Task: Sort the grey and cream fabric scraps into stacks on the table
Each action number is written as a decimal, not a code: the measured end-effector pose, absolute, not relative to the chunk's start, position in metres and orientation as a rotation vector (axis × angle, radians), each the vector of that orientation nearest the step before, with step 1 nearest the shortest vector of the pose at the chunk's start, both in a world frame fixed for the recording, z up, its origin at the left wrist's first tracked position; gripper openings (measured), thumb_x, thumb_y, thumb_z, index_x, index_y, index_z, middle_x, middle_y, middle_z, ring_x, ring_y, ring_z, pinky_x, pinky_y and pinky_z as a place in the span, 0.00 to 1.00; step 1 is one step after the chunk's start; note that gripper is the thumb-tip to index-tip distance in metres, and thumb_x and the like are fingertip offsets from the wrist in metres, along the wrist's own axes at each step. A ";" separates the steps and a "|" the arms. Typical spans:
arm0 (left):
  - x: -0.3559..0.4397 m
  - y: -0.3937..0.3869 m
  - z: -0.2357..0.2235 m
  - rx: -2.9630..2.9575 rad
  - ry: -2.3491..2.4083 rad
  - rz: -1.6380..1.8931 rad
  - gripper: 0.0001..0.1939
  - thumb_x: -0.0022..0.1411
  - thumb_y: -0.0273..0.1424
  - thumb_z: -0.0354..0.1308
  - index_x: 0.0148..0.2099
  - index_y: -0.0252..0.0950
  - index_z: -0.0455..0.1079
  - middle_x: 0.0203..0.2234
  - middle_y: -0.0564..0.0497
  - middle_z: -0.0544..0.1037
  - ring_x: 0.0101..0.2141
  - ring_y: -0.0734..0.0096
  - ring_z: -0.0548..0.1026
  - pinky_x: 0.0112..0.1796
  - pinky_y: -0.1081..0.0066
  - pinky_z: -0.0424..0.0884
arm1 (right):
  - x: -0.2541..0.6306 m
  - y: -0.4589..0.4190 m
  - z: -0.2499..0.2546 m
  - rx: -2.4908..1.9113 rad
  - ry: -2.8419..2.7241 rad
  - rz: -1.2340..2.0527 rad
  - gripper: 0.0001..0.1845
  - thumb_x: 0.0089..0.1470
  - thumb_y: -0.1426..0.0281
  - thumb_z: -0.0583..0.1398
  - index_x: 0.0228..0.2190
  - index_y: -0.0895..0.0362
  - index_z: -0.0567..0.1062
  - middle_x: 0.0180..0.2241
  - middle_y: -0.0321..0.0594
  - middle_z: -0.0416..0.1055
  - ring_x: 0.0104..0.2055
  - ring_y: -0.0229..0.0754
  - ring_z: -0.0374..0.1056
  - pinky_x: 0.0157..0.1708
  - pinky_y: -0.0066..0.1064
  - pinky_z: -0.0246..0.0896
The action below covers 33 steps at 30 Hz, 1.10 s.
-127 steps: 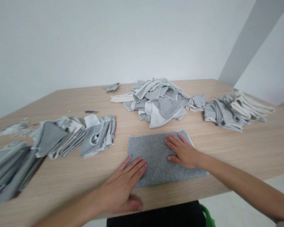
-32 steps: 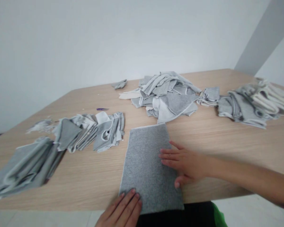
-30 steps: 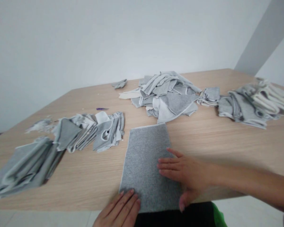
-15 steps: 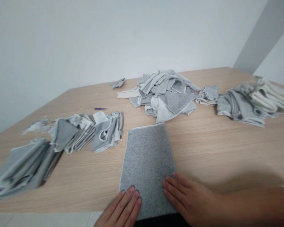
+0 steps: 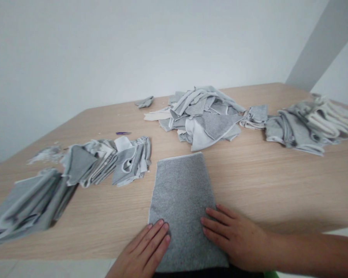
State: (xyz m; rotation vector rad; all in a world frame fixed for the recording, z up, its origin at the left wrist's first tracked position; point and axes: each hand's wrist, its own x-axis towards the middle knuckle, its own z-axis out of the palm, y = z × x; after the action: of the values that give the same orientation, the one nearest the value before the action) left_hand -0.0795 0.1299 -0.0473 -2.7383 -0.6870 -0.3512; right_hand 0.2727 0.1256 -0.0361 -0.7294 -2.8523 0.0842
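A grey fabric rectangle (image 5: 182, 189) lies lengthwise on the wooden table (image 5: 278, 185), its near end at the table's front edge. My left hand (image 5: 146, 251) rests flat on its near left corner with fingers stretched out. My right hand (image 5: 234, 235) lies flat on the near right part, fingers spread and pointing left. Neither hand holds anything.
A loose heap of grey and white fabric pieces (image 5: 201, 116) sits behind the rectangle. Folded stacks lie at the left (image 5: 104, 162), far left (image 5: 26, 204) and right (image 5: 304, 123). A small purple tool (image 5: 123, 133) and a scrap (image 5: 145, 102) lie farther back.
The fabric went from lying crosswise to lengthwise. My right hand slid from its middle right edge down to the near end; my left hand stays at the near left corner.
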 end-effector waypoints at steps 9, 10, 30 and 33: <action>-0.100 0.134 -0.026 -2.863 -0.281 -0.234 0.21 0.66 0.21 0.44 0.56 0.32 0.70 0.58 0.44 0.68 0.59 0.54 0.65 0.59 0.53 0.63 | 0.277 0.120 -0.037 -0.697 -2.831 0.260 0.29 0.58 0.69 0.53 0.60 0.59 0.61 0.59 0.48 0.63 0.62 0.57 0.58 0.60 0.59 0.46; -0.098 0.135 -0.024 -2.871 -0.293 -0.232 0.21 0.66 0.21 0.43 0.56 0.32 0.69 0.58 0.44 0.69 0.59 0.55 0.65 0.59 0.53 0.63 | 0.277 0.120 -0.038 -0.702 -2.827 0.254 0.28 0.58 0.70 0.53 0.59 0.59 0.63 0.59 0.47 0.64 0.61 0.57 0.59 0.60 0.59 0.44; -0.043 0.316 -0.001 -2.413 -2.048 -1.181 0.22 0.61 0.41 0.53 0.50 0.29 0.69 0.39 0.41 0.78 0.38 0.58 0.77 0.39 0.61 0.73 | 0.242 0.313 0.004 -1.877 -1.941 0.415 0.20 0.59 0.55 0.54 0.39 0.59 0.74 0.39 0.46 0.75 0.41 0.46 0.70 0.38 0.32 0.60; -0.045 0.317 -0.005 -2.370 -1.904 -1.168 0.27 0.61 0.39 0.53 0.58 0.29 0.61 0.51 0.35 0.71 0.51 0.52 0.71 0.49 0.54 0.68 | 0.246 0.320 -0.007 -1.966 -1.812 0.323 0.30 0.56 0.53 0.57 0.52 0.60 0.66 0.50 0.51 0.70 0.49 0.48 0.68 0.42 0.32 0.60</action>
State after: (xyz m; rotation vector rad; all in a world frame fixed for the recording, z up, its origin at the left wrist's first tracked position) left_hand -0.0452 0.3173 -0.0048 -2.3701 -1.9037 -1.1678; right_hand 0.2462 0.3196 -0.0070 -1.9660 -1.8118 0.3231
